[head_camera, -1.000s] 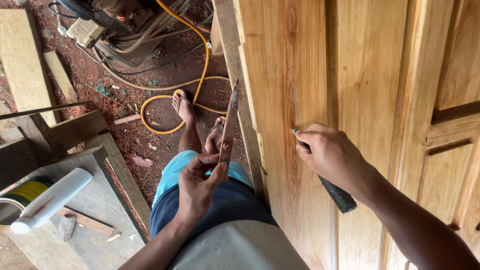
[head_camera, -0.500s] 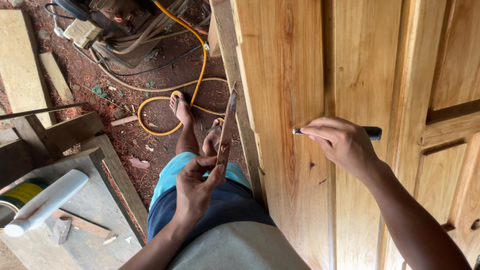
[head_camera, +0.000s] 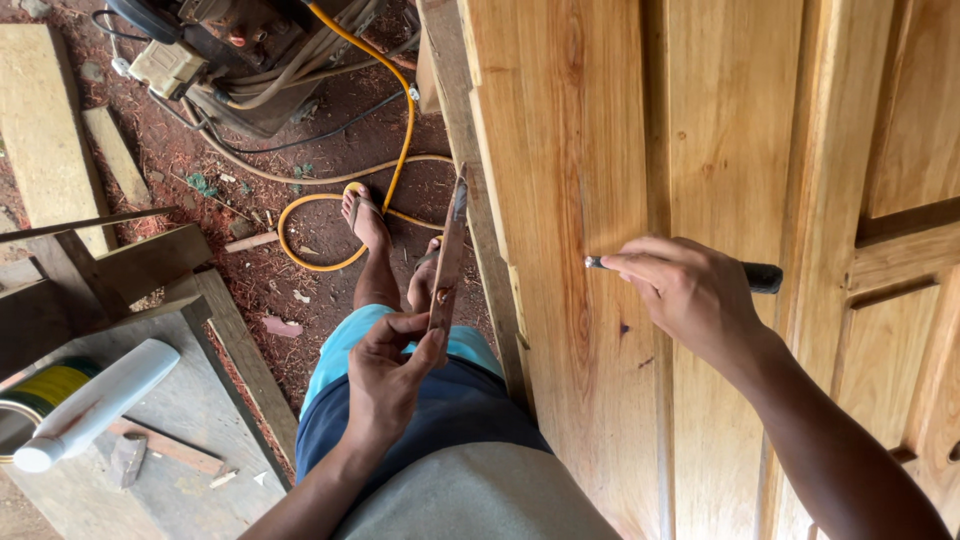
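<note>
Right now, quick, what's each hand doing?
Left hand: closed on a narrow flat metal strip.
Right hand: closed on a dark-handled tool, tip against the wooden door.

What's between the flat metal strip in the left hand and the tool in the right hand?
In the head view, only the wooden door: its near edge and bare plank lie between the metal strip and the tool.

The door (head_camera: 640, 150) fills the view from twelve to four o'clock. The bench (head_camera: 190, 420) sits at eight, a tube (head_camera: 95, 405) on it. The hose (head_camera: 390, 130) and machine (head_camera: 240, 50) lie at eleven
</note>
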